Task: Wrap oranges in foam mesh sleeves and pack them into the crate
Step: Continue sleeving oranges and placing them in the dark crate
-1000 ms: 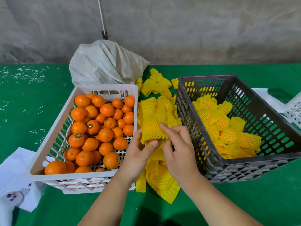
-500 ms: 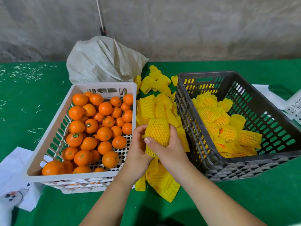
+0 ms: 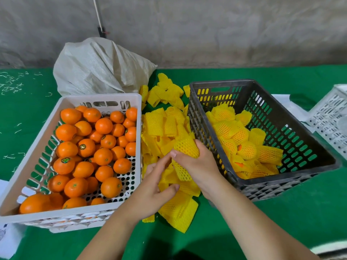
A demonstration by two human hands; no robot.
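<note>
one sleeved orange (image 3: 185,150) in right hand (image 3: 195,166), left hand (image 3: 155,188) open beside

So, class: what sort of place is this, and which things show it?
Probably a small fruit-packing station: a white plastic crate of loose oranges, a pile of yellow foam mesh sleeves, and a dark plastic crate holding wrapped fruit.

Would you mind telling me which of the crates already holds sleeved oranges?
The dark crate on the right, beside the right hand; the white crate on the left holds only bare oranges.
</note>
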